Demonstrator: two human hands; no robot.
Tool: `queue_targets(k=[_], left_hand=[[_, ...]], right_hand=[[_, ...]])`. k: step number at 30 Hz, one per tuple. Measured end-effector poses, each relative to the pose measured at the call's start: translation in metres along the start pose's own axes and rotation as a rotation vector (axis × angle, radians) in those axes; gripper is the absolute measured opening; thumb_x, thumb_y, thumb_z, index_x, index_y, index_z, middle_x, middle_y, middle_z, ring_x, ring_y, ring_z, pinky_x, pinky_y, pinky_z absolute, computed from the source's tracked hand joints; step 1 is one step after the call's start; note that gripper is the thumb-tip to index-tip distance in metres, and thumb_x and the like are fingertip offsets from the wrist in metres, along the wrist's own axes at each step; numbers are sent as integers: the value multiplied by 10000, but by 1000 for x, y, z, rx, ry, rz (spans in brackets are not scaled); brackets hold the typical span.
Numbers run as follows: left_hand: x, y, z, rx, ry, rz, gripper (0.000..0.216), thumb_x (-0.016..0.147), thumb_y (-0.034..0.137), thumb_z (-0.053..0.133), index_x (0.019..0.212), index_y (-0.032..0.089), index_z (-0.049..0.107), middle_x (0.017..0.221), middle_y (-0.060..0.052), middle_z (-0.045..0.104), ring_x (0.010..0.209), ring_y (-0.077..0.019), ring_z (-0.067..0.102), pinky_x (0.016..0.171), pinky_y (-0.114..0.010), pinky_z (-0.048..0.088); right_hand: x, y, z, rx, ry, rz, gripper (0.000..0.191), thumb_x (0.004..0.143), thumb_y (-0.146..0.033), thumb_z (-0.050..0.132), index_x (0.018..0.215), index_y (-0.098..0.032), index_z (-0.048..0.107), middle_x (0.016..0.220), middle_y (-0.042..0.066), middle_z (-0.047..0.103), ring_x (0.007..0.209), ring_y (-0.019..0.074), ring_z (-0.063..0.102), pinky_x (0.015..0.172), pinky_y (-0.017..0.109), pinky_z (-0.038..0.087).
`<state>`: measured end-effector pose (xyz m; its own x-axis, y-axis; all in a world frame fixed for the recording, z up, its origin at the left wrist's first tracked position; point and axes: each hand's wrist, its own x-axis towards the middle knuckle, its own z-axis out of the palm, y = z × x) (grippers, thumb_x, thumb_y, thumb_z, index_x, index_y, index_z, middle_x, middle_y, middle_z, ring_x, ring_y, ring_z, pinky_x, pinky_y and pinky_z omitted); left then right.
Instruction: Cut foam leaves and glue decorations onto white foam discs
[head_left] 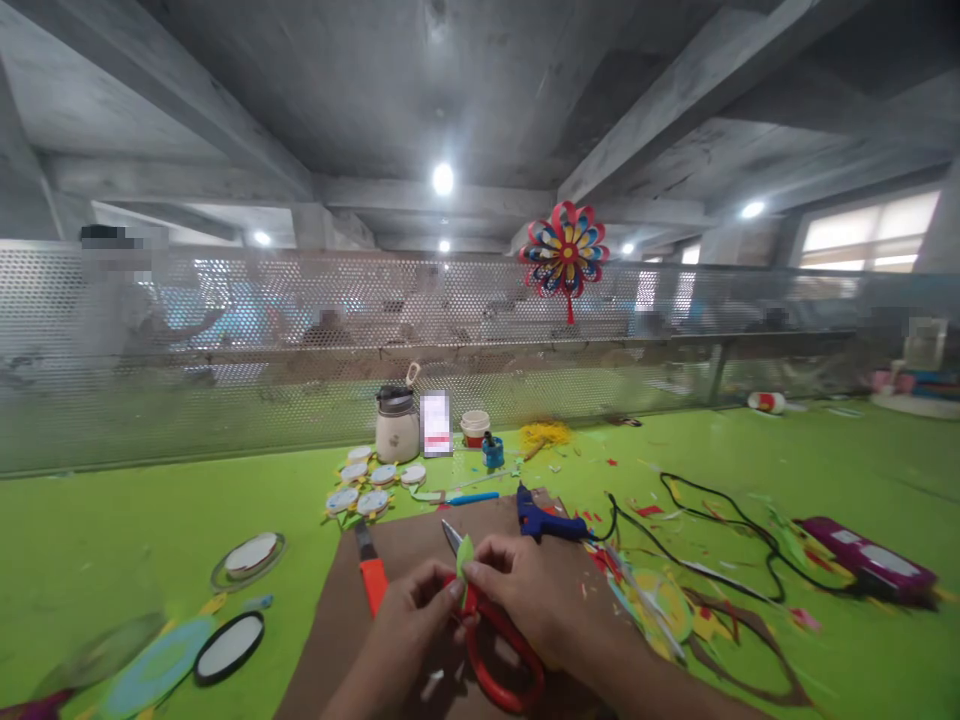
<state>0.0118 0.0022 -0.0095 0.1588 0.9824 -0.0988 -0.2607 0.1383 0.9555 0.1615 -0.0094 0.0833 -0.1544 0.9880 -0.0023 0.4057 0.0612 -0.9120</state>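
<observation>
Between my two hands is a small green leaf-shaped piece (464, 552), pointed end up. My left hand (424, 598) pinches its lower part with thumb and fingertips. From the other side, my right hand (517, 585) holds it near the middle between thumb and bent fingers. Red-handled scissors (506, 685) sit directly below my hands, their blades showing past the fingers. Whether either hand touches the scissors is hidden. Under them lies a brown board (330, 625). An orange utility knife (373, 582) rests to the left, and a blue glue gun (551, 522) lies beyond my right hand.
A black cable (720, 515) runs right to a purple box (870, 555). Paper scraps (660, 610) litter the right side. White discs (373, 502), a jug (397, 430) and a phone (436, 425) stand behind. A perforated screen (300, 380) borders the green table, with a flower ornament (566, 250) above.
</observation>
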Motion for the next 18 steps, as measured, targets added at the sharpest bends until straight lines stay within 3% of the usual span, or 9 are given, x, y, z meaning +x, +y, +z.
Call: queue_targets(k=[6,12,15,18], left_hand=[[4,-1,-1,-75,47,9,354,616,409,832,715,178,583,561,-4,620,449,-127,568,425,-211,399],[13,-11,-8,-99,47,8,391,577,416,859,681,146,595,527,-22,630,426,-101,545,452,-198,398],[16,-19,-12,-55,48,18,384,602,441,834,702,150,605,502,-6,614,389,-112,524,425,-215,387],[18,-23,-15,-33,75,-4,373,613,439,826,714,148,615,528,-15,633,411,-124,541,427,-219,386]], right_hand=[[4,0,3,-34,-18,-26,160,774,-198,585,619,-194,624,553,-12,530,544,147,486,525,225,357],[-4,-17,-3,-321,15,39,124,782,-238,618,674,-203,668,571,-6,568,553,149,470,514,233,331],[1,-8,2,-191,-11,-12,137,754,-229,619,620,-199,611,546,-25,521,558,143,478,534,218,365],[15,22,15,17,-34,-85,203,730,-223,607,558,-198,503,527,-38,485,565,133,480,566,208,393]])
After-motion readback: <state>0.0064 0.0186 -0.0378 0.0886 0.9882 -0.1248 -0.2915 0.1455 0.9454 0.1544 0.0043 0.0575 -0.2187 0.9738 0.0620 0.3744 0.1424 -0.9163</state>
